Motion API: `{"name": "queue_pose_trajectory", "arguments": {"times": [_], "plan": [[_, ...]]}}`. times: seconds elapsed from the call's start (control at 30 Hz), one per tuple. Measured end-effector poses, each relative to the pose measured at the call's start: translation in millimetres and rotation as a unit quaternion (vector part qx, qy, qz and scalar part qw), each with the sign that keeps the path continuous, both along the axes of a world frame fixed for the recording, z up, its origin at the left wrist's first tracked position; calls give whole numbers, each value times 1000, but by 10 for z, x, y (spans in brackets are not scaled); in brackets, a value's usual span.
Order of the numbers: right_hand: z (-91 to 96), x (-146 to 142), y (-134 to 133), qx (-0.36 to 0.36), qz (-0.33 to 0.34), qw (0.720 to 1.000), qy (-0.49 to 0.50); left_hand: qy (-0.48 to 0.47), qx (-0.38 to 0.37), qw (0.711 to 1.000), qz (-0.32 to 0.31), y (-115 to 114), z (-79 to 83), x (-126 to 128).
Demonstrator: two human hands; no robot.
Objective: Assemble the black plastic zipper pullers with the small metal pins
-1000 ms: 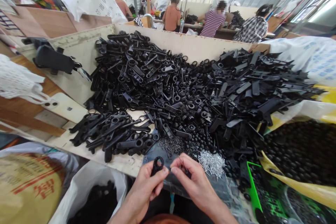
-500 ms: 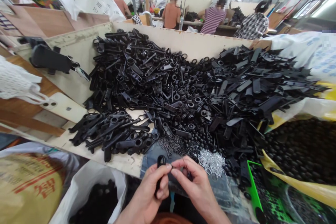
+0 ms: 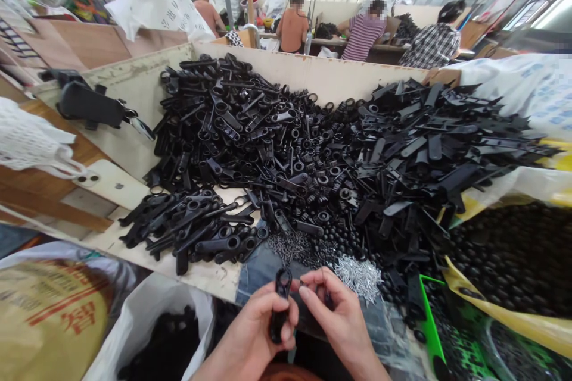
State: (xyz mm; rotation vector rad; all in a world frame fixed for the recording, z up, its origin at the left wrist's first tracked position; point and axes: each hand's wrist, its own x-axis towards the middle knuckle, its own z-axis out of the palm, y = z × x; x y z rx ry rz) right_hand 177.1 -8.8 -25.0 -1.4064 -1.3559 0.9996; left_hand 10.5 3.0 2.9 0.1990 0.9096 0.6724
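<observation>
My left hand [image 3: 263, 321] is closed around a black plastic part with a ring at its top end [image 3: 283, 278], held upright near the front edge of the table. Close on its right, my right hand [image 3: 335, 303] has thumb and forefinger pinched together; whatever small dark piece is between them is too small to name. Another dark piece shows under its curled fingers. Just beyond the hands lie a heap of shiny silver pins [image 3: 357, 277] and a scatter of tiny dark pieces [image 3: 288, 248].
A large pile of black ringed parts [image 3: 232, 113] and flat black pieces [image 3: 429, 131] fills the walled table. Finished-looking black parts [image 3: 192, 226] lie front left, beside a white phone [image 3: 116, 184]. A white sack [image 3: 196, 303], a green basket [image 3: 431, 327] and a yellow bag [image 3: 513, 315] flank me.
My left hand has turned the black part so its ring and long body now show more fully. My right hand has drawn slightly right, its pinch kept.
</observation>
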Motion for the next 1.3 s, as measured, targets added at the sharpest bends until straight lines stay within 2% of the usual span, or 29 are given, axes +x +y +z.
{"name": "queue_pose_trajectory", "arguments": {"times": [0.13, 0.3, 0.4, 0.6, 0.7, 0.8, 0.97, 1.07, 1.2, 1.3], "plan": [[-8, 7, 0, 10, 48, 998, -26, 71, 93, 992, -39, -33, 5, -62], [-29, -22, 37, 45, 115, 990, -73, 122, 162, 976, -80, -63, -31, -74], [-7, -30, 62, 35, 132, 987, -85, 150, 183, 967, -98, -62, -47, -71], [13, -106, 28, -5, 118, 992, -49, 211, 232, 941, -127, -49, -59, -63], [-4, -158, -1, 1, 94, 995, -29, 200, 239, 942, -127, -37, -23, -58], [6, -163, -17, 22, 96, 994, -57, 202, 249, 939, -126, -26, -21, -74], [40, -98, -53, 120, 135, 963, -200, 242, 293, 909, -169, -36, -179, -169], [25, -83, -73, 169, 151, 936, -268, 242, 297, 908, -168, -63, -305, -216], [25, -92, -66, 167, 171, 923, -301, 253, 294, 909, -152, -93, -407, -237], [85, -67, -61, 130, 197, 928, -288, 260, 290, 910, -142, -98, -425, -247]]}}
